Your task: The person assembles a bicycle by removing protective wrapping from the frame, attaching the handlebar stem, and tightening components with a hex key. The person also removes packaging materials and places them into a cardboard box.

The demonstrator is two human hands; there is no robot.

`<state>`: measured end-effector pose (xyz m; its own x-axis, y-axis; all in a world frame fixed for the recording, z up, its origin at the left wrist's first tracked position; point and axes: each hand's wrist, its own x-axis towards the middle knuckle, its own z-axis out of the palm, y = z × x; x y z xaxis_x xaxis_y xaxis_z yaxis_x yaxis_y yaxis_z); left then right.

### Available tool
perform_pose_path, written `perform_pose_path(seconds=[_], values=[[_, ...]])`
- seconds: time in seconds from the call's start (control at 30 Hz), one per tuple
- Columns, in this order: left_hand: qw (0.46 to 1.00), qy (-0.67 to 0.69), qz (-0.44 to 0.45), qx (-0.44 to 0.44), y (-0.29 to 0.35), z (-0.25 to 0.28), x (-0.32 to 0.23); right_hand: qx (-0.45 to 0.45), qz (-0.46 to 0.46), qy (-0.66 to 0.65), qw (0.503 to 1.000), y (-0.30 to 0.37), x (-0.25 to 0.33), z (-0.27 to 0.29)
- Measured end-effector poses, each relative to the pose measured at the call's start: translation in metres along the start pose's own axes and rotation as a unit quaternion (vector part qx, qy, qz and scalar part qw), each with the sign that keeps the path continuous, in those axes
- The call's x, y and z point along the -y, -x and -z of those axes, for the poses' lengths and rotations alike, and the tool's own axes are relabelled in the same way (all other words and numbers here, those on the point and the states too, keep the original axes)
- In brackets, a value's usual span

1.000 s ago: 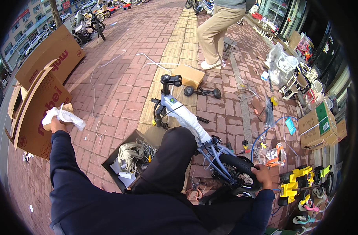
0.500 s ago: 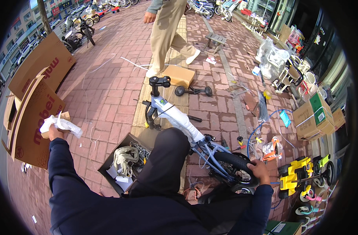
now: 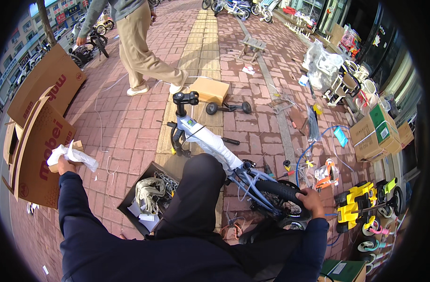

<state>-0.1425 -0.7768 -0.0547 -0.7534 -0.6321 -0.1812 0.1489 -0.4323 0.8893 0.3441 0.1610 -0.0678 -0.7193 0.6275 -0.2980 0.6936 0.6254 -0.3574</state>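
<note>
My left hand (image 3: pixel 66 166) is stretched out to the left, closed on crumpled white wrapping (image 3: pixel 85 158) with a small piece of brown cardboard against it. Just beyond it stands a large open cardboard box (image 3: pixel 49 141). At the right, my right hand (image 3: pixel 312 202) grips the black tyre (image 3: pixel 282 191) of a small bicycle. The bicycle's blue-grey frame (image 3: pixel 210 143), partly covered in white wrap, lies tilted in front of my knee. Its black stem clamp (image 3: pixel 184 98) points away from me, and no handlebar shows in it.
Beside my knee sits an open box (image 3: pixel 126 205) of rags and metal parts. Training wheels (image 3: pixel 228 107) and a closed carton (image 3: pixel 208 90) lie ahead. A yellow ride-on toy (image 3: pixel 358 203) stands right, near strapped cartons (image 3: pixel 376 135). Another person (image 3: pixel 142 44) walks at the far left.
The other person has walked to the left, past the carton. Both my hands keep their holds and have hardly moved; the view has shifted slightly.
</note>
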Motion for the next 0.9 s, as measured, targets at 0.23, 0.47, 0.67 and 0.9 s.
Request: perform_pose_path(seconds=[0.23, 0.47, 0.67, 0.9], values=[[1.0, 0.002, 0.0, -0.013, 0.014, -0.005, 0.001, -0.001, -0.004, -0.015, 1.0, 0.001, 0.001, 0.001], [0.999, 0.012, 0.01, -0.04, 0.014, -0.003, 0.001, 0.0, -0.003, -0.025, 1.0, 0.002, 0.005, 0.002], [0.999, -0.033, 0.005, -0.011, 0.008, 0.007, 0.009, 0.0, -0.003, -0.018, 1.0, 0.003, 0.007, 0.003], [0.999, -0.019, 0.017, 0.022, -0.019, 0.026, 0.023, 0.001, 0.004, -0.004, 1.0, -0.002, 0.001, 0.001]])
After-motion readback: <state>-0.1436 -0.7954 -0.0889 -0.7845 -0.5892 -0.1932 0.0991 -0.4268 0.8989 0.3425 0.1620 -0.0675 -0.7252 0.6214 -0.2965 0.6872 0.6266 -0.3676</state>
